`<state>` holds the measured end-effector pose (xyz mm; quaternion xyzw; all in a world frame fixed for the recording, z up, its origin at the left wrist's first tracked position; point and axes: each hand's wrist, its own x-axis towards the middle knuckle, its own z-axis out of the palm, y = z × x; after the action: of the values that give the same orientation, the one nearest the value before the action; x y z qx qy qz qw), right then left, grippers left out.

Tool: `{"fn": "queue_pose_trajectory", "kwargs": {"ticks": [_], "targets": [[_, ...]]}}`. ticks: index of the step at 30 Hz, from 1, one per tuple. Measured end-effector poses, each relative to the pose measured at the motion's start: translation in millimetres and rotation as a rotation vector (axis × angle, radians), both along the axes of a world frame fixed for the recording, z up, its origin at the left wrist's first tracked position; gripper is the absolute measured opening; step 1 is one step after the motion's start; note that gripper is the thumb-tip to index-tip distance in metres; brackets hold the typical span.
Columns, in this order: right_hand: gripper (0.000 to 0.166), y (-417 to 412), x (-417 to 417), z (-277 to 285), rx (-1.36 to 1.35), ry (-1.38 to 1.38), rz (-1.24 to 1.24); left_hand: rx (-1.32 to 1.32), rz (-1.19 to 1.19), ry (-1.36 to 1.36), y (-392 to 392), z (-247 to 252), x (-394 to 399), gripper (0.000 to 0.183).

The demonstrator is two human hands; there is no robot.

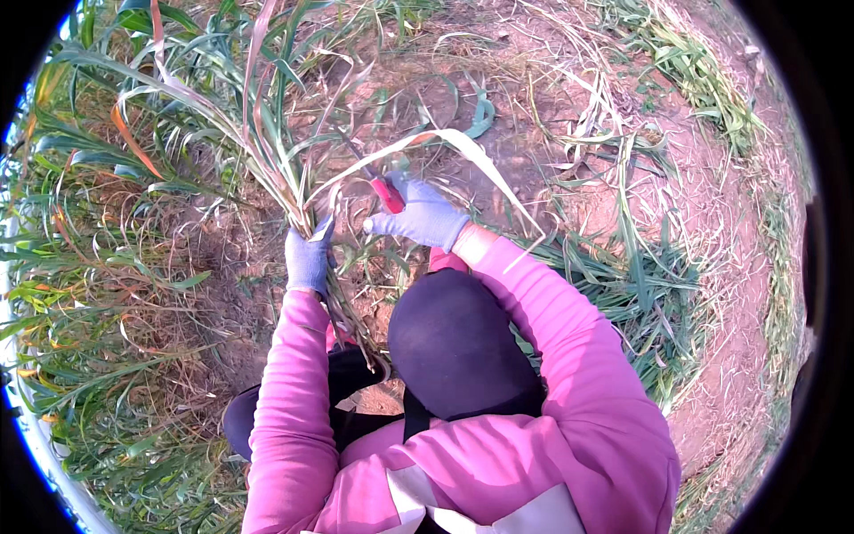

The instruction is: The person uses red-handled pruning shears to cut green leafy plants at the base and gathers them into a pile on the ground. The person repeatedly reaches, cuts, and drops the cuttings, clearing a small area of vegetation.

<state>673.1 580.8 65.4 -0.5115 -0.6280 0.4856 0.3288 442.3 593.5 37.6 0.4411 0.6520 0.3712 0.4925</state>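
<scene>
My left hand (308, 261), in a pale grey-blue knit glove, is closed around a bundle of long-leafed green stalks (283, 177). The leaves fan up and away from the fist, and the bare stalk ends (353, 320) hang below it beside my leg. To its right, my right hand (420, 215), gloved alike, holds the red handle of a sickle (387, 193), with the thumb sticking out to the left. The thin dark blade points up and left, partly hidden behind a dry leaf (460, 140) that arches over my right hand.
Standing green and browning plants (100, 287) fill the left side. A heap of cut leafy stalks (647, 300) lies right of my right arm, with another row (700, 80) at the upper right. Dry straw litters the brown soil (507, 87). My dark-clad knee (460, 347) is between my arms.
</scene>
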Motion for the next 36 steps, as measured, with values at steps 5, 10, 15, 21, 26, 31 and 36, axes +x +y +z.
{"fn": "queue_pose_trajectory", "kwargs": {"ticks": [5,10,15,21,26,31,36], "targets": [[0.074,-19.6,-38.3,-29.4,-0.021,0.140,-0.221,0.389,-0.258,-0.016,-26.0,-27.1,15.4,0.043],[0.074,-37.5,-26.0,-10.2,-0.082,0.367,-0.208,0.223,-0.386,0.714,-68.9,-18.4,42.1,0.073],[0.073,-53.5,-22.2,-1.2,-0.037,0.359,-0.091,0.260,-0.425,0.557,-77.1,-26.7,9.0,0.071],[0.069,-52.2,-20.0,45.0,0.060,0.298,0.237,0.024,-0.098,-0.654,-60.7,-62.0,-5.2,0.041],[0.100,-32.5,-45.8,54.1,0.187,0.035,0.197,0.352,-0.358,0.143,-48.6,-82.1,-18.7,0.055],[0.107,-36.2,-52.0,52.5,0.128,-0.059,0.091,0.251,-0.375,-0.201,-66.3,-51.0,14.5,0.047],[0.077,-37.1,-57.8,50.1,0.171,0.026,-0.013,0.266,-0.493,-0.059,-62.9,-38.2,8.7,0.053]]}}
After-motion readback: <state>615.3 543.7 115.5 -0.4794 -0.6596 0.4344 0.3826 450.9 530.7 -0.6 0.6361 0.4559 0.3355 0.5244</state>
